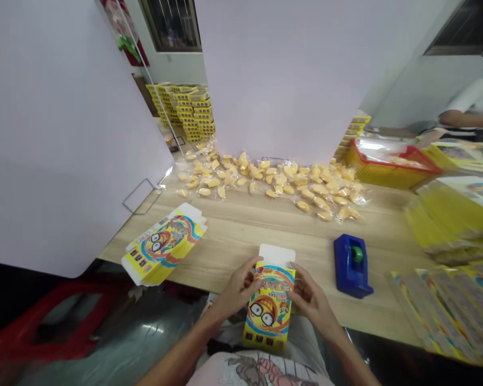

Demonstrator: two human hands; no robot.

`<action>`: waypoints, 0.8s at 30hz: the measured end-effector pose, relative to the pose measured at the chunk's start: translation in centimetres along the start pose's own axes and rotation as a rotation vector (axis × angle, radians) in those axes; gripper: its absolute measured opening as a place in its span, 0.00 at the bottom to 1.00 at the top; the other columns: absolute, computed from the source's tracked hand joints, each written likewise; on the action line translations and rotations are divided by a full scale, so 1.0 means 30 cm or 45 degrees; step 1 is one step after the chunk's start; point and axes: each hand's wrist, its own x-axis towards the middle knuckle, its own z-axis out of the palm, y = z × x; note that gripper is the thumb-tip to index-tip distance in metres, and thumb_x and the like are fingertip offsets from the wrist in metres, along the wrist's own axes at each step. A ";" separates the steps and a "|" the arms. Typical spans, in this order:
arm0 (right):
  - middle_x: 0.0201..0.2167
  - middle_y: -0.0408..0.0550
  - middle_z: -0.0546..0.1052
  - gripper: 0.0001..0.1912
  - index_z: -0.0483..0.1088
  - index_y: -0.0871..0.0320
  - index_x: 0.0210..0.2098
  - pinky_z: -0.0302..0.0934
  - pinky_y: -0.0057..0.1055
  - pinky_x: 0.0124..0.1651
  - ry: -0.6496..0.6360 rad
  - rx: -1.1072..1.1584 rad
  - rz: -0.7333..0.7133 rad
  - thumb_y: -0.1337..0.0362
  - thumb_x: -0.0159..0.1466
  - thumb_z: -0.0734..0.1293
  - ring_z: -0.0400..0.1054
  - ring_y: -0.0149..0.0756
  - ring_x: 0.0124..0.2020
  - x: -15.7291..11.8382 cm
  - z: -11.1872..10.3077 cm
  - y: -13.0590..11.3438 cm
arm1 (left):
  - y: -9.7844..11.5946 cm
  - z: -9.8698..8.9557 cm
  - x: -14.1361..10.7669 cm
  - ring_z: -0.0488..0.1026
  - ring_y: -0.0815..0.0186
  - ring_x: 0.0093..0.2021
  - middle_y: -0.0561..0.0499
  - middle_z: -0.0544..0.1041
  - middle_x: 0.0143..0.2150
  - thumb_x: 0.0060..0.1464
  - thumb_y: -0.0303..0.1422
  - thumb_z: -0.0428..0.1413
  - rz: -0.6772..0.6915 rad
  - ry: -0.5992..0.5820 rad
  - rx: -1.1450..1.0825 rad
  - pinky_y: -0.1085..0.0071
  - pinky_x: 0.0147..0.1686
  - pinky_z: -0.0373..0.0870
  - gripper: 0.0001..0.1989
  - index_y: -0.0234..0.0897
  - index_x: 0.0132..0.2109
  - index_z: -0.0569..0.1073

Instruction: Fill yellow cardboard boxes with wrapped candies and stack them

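Observation:
A yellow cartoon-printed cardboard box [269, 308] with a raised white end flap is held at the table's front edge, above my lap. My left hand [241, 287] is closed on its left side, thumb on the printed face. On the other side, my right hand [310, 297] grips the box's right edge with bent fingers. Whether anything lies inside the box is hidden. To the left rests a stack of similar flat boxes [167, 244]. A blue tape dispenser [351, 268] with a green core stands to the right.
Many small yellow pieces in clear wrappers [282, 179] spread along the back of the wooden table [233, 230]. A red-and-yellow basket [390, 166] and piled boxes [459, 214] stand at right. White panels rise behind and left. A red stool [56, 316] is below. Another person's arm [467, 118] shows far right.

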 end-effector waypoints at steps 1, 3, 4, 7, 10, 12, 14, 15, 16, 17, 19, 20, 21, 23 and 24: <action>0.50 0.51 0.73 0.26 0.62 0.51 0.58 0.64 0.39 0.51 0.010 -0.079 -0.016 0.59 0.61 0.69 0.70 0.42 0.47 0.001 -0.014 -0.001 | -0.001 -0.001 0.007 0.73 0.63 0.39 0.45 0.74 0.45 0.56 0.38 0.55 0.025 0.009 0.043 0.72 0.34 0.71 0.22 0.38 0.56 0.67; 0.48 0.51 0.74 0.17 0.72 0.53 0.49 0.63 0.40 0.52 0.092 -0.248 -0.102 0.58 0.61 0.68 0.68 0.43 0.49 0.012 -0.035 -0.008 | 0.002 0.000 0.032 0.72 0.64 0.39 0.46 0.73 0.44 0.55 0.36 0.55 0.109 0.067 0.109 0.74 0.32 0.69 0.12 0.36 0.44 0.74; 0.48 0.52 0.74 0.13 0.75 0.54 0.44 0.61 0.41 0.53 0.140 -0.313 -0.157 0.57 0.61 0.68 0.67 0.45 0.50 0.019 -0.039 -0.013 | 0.005 0.000 0.047 0.71 0.65 0.39 0.46 0.73 0.42 0.55 0.36 0.55 0.153 0.102 0.124 0.74 0.31 0.68 0.09 0.35 0.37 0.76; 0.46 0.53 0.73 0.11 0.77 0.56 0.35 0.62 0.40 0.52 0.185 -0.310 -0.217 0.55 0.59 0.69 0.66 0.45 0.50 0.039 -0.033 -0.034 | 0.018 0.001 0.085 0.70 0.66 0.36 0.48 0.72 0.35 0.52 0.33 0.57 0.222 0.158 0.097 0.74 0.32 0.66 0.11 0.33 0.25 0.74; 0.36 0.49 0.73 0.15 0.73 0.55 0.40 0.65 0.33 0.43 0.208 -0.116 -0.166 0.55 0.56 0.72 0.68 0.38 0.39 0.046 -0.016 -0.055 | 0.035 -0.007 0.097 0.67 0.69 0.32 0.51 0.68 0.30 0.49 0.31 0.59 0.167 0.111 -0.009 0.75 0.31 0.64 0.06 0.33 0.28 0.73; 0.34 0.45 0.71 0.23 0.69 0.52 0.49 0.64 0.30 0.41 0.179 -0.033 -0.129 0.56 0.56 0.72 0.67 0.35 0.36 0.046 -0.016 -0.068 | 0.051 -0.020 0.094 0.66 0.71 0.30 0.54 0.67 0.30 0.48 0.30 0.60 0.108 0.049 -0.073 0.76 0.29 0.63 0.08 0.34 0.38 0.73; 0.36 0.45 0.70 0.22 0.70 0.53 0.49 0.63 0.31 0.42 0.058 -0.037 -0.083 0.56 0.56 0.72 0.67 0.35 0.38 0.046 -0.026 -0.079 | 0.068 -0.038 0.089 0.67 0.71 0.31 0.53 0.68 0.33 0.49 0.30 0.59 0.100 -0.054 -0.056 0.76 0.31 0.64 0.17 0.36 0.47 0.71; 0.36 0.46 0.70 0.18 0.72 0.54 0.46 0.63 0.31 0.43 -0.007 -0.064 -0.065 0.56 0.57 0.71 0.67 0.36 0.38 0.046 -0.033 -0.084 | 0.077 -0.047 0.087 0.68 0.70 0.33 0.52 0.68 0.34 0.50 0.30 0.59 0.125 -0.108 -0.013 0.75 0.32 0.65 0.17 0.36 0.48 0.72; 0.35 0.47 0.70 0.15 0.74 0.56 0.42 0.62 0.31 0.43 -0.051 -0.099 -0.061 0.56 0.58 0.71 0.66 0.37 0.39 0.046 -0.039 -0.087 | 0.085 -0.056 0.085 0.68 0.70 0.34 0.50 0.69 0.35 0.50 0.31 0.59 0.159 -0.157 0.050 0.75 0.33 0.66 0.15 0.36 0.47 0.74; 0.35 0.47 0.70 0.12 0.76 0.56 0.38 0.62 0.32 0.43 -0.076 -0.137 -0.070 0.56 0.58 0.71 0.66 0.37 0.39 0.047 -0.044 -0.090 | 0.093 -0.064 0.082 0.68 0.69 0.34 0.50 0.69 0.35 0.50 0.32 0.60 0.193 -0.193 0.122 0.74 0.33 0.66 0.12 0.35 0.43 0.76; 0.37 0.49 0.71 0.11 0.77 0.55 0.37 0.62 0.34 0.45 -0.071 -0.194 -0.114 0.56 0.58 0.70 0.67 0.39 0.41 0.045 -0.045 -0.094 | 0.106 -0.073 0.073 0.69 0.67 0.35 0.48 0.69 0.35 0.49 0.33 0.61 0.241 -0.201 0.249 0.74 0.33 0.66 0.08 0.35 0.37 0.79; 0.40 0.51 0.71 0.11 0.77 0.55 0.37 0.62 0.35 0.48 -0.059 -0.214 -0.133 0.56 0.59 0.70 0.66 0.41 0.45 0.043 -0.042 -0.095 | 0.111 -0.075 0.069 0.69 0.67 0.35 0.48 0.70 0.35 0.49 0.34 0.61 0.254 -0.182 0.296 0.74 0.33 0.66 0.08 0.36 0.36 0.79; 0.44 0.52 0.72 0.11 0.78 0.54 0.38 0.61 0.37 0.51 -0.048 -0.229 -0.141 0.56 0.60 0.69 0.66 0.43 0.48 0.041 -0.036 -0.096 | 0.115 -0.074 0.064 0.69 0.67 0.35 0.48 0.71 0.35 0.50 0.34 0.60 0.254 -0.165 0.332 0.74 0.33 0.66 0.07 0.36 0.35 0.80; 0.46 0.54 0.73 0.13 0.78 0.55 0.36 0.61 0.39 0.52 -0.010 -0.251 -0.136 0.54 0.61 0.67 0.65 0.45 0.51 0.037 -0.021 -0.097 | 0.120 -0.070 0.056 0.69 0.67 0.34 0.47 0.73 0.34 0.52 0.33 0.58 0.240 -0.133 0.358 0.74 0.32 0.65 0.07 0.36 0.34 0.80; 0.44 0.54 0.74 0.14 0.78 0.56 0.35 0.62 0.39 0.51 0.004 -0.271 -0.122 0.53 0.61 0.67 0.67 0.45 0.49 0.037 -0.014 -0.099 | 0.121 -0.068 0.055 0.69 0.67 0.33 0.48 0.73 0.32 0.51 0.33 0.58 0.232 -0.128 0.359 0.74 0.31 0.65 0.07 0.35 0.35 0.80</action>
